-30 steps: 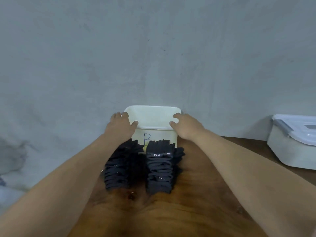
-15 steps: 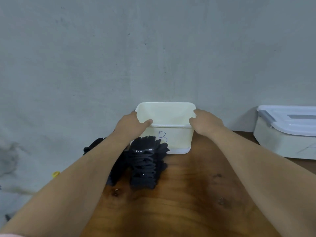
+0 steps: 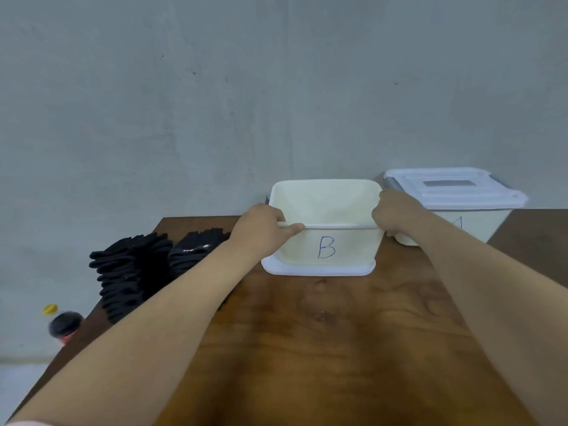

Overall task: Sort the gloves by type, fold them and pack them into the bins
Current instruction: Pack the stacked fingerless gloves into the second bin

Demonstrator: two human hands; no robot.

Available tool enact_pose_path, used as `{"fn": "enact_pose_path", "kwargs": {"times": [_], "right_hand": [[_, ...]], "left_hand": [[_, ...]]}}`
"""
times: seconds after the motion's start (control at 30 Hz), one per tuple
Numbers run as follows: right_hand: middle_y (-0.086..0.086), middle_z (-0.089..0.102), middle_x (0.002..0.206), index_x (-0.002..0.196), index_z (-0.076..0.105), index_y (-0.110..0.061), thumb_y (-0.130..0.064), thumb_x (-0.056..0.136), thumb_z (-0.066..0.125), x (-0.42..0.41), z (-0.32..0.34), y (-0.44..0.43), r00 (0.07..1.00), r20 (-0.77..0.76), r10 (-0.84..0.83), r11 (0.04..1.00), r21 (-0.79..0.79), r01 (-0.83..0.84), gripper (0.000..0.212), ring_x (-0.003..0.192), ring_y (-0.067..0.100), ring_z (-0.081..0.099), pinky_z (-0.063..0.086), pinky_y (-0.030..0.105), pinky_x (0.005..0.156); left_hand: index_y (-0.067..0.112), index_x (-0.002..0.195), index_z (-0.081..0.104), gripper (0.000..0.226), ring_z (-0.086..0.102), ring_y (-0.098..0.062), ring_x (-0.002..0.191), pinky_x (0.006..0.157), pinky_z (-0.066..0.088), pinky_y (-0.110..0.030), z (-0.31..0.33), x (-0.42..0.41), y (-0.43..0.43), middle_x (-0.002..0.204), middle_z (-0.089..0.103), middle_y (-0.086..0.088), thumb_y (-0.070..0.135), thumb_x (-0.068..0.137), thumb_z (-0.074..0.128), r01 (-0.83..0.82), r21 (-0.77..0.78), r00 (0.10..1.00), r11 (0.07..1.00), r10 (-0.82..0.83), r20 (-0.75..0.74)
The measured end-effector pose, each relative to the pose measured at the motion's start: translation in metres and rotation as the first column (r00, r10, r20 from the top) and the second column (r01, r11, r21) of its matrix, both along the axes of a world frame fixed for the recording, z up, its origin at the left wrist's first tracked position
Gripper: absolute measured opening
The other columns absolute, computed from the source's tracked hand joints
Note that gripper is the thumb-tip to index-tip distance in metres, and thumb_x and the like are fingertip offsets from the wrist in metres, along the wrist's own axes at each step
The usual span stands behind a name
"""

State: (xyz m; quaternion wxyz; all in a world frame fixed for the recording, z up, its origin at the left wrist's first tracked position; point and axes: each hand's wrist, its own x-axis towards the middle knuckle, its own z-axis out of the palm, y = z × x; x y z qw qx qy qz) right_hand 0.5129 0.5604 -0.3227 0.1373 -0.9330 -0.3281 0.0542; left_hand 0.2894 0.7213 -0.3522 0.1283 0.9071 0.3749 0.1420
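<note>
An open cream bin marked B [image 3: 338, 250] stands on a white lid at the back of the wooden table [image 3: 338, 348]. My left hand [image 3: 261, 229] grips its front left rim, thumb along the edge. My right hand [image 3: 396, 215] grips the right rim. The inside that I can see of the bin holds nothing. Two stacks of folded black gloves [image 3: 132, 272] lie at the table's back left corner, the right stack [image 3: 196, 250] partly hidden by my left forearm.
A second bin with a closed clear lid [image 3: 455, 192] stands right of bin B, touching the grey wall. Beyond the table's left edge, on the floor, are a yellow cap [image 3: 50, 309] and a dark round object [image 3: 66, 325].
Both hands have carried bin B to the right, away from the glove stacks and next to the lidded bin. My view has swung right with it.
</note>
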Motion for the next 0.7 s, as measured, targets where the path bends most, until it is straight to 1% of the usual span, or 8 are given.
{"fn": "enact_pose_path", "kwargs": {"times": [0.07,0.13,0.2,0.27,0.47,0.57,0.63,0.7], "right_hand": [[0.013,0.06,0.106,0.086,0.051,-0.005,-0.002,0.098,0.049,-0.006,-0.003,-0.017,1.0,-0.008,0.013,1.0,-0.009,-0.013,0.013,0.1,0.031,0.055,0.044,0.036,0.078],[0.012,0.064,0.121,0.086,0.051,-0.011,-0.003,0.097,0.049,-0.016,-0.009,-0.036,1.0,-0.01,0.022,0.999,0.039,-0.022,0.014,0.102,0.03,0.057,0.042,0.033,0.076],[0.013,0.066,0.126,0.105,0.06,-0.01,-0.007,0.096,0.051,-0.031,-0.015,-0.055,0.999,0.048,0.021,0.997,0.07,-0.024,0.013,0.107,0.033,0.06,0.043,0.035,0.08],[0.013,0.065,0.132,0.128,0.062,-0.009,-0.01,0.095,0.052,-0.047,-0.021,-0.073,0.997,0.077,0.008,0.997,0.079,-0.014,0.035,0.116,0.036,0.061,0.043,0.036,0.087],[0.01,0.067,0.125,0.126,0.064,-0.014,-0.01,0.091,0.052,-0.093,-0.033,-0.111,0.993,0.114,0.009,0.991,0.132,-0.024,0.037,0.106,0.037,0.06,0.039,0.036,0.079],[0.007,0.067,0.123,0.121,0.063,-0.016,-0.011,0.09,0.05,-0.112,-0.031,-0.123,0.995,0.099,0.011,0.987,0.16,-0.027,0.034,0.104,0.035,0.057,0.04,0.036,0.078],[0.005,0.066,0.114,0.109,0.061,-0.016,-0.012,0.091,0.048,-0.12,-0.029,-0.125,0.996,0.089,0.022,0.983,0.181,-0.038,0.022,0.098,0.035,0.057,0.041,0.037,0.075],[0.004,0.064,0.109,0.108,0.059,-0.017,-0.014,0.092,0.048,-0.129,-0.025,-0.124,0.997,0.072,0.038,0.984,0.173,-0.05,0.02,0.096,0.035,0.056,0.042,0.037,0.074]], "left_hand": [[0.01,0.091,0.077,0.065,0.071,-0.023,0.082,0.066,0.056,-0.036,-0.003,-0.013,-0.02,0.085,0.074,-0.003,0.073,0.088,0.065,-0.005,-0.015,0.999,1.0,0.006,0.051],[0.015,0.091,0.077,0.054,0.066,-0.017,0.083,0.064,0.049,-0.028,-0.006,-0.031,-0.043,0.088,0.07,0.007,0.068,0.089,0.07,-0.011,-0.043,0.995,0.999,0.016,0.103],[0.023,0.1,0.079,0.048,0.061,-0.01,0.092,0.072,0.044,-0.026,-0.012,-0.052,-0.066,0.107,0.065,0.013,0.068,0.088,0.072,-0.014,-0.07,0.985,0.997,0.026,0.173],[0.028,0.106,0.079,0.048,0.062,-0.009,0.098,0.079,0.046,-0.027,-0.018,-0.075,-0.086,0.125,0.062,0.012,0.071,0.086,0.071,-0.022,-0.075,0.976,0.997,0.038,0.214],[0.031,0.107,0.08,0.044,0.06,-0.005,0.107,0.084,0.046,-0.021,-0.034,-0.133,-0.134,0.139,0.058,0.015,0.068,0.084,0.076,-0.055,-0.118,0.94,0.992,0.091,0.327],[0.03,0.106,0.081,0.037,0.058,-0.001,0.108,0.082,0.039,-0.009,-0.035,-0.151,-0.143,0.132,0.061,0.016,0.059,0.084,0.081,-0.048,-0.162,0.908,0.986,0.111,0.404],[0.031,0.101,0.081,0.031,0.058,0.002,0.106,0.082,0.039,-0.009,-0.034,-0.161,-0.144,0.125,0.063,0.018,0.057,0.084,0.083,-0.046,-0.184,0.886,0.982,0.125,0.446],[0.032,0.098,0.08,0.028,0.058,0.004,0.105,0.081,0.039,-0.009,-0.032,-0.169,-0.141,0.119,0.064,0.019,0.055,0.084,0.083,-0.049,-0.173,0.878,0.984,0.125,0.462]]}}
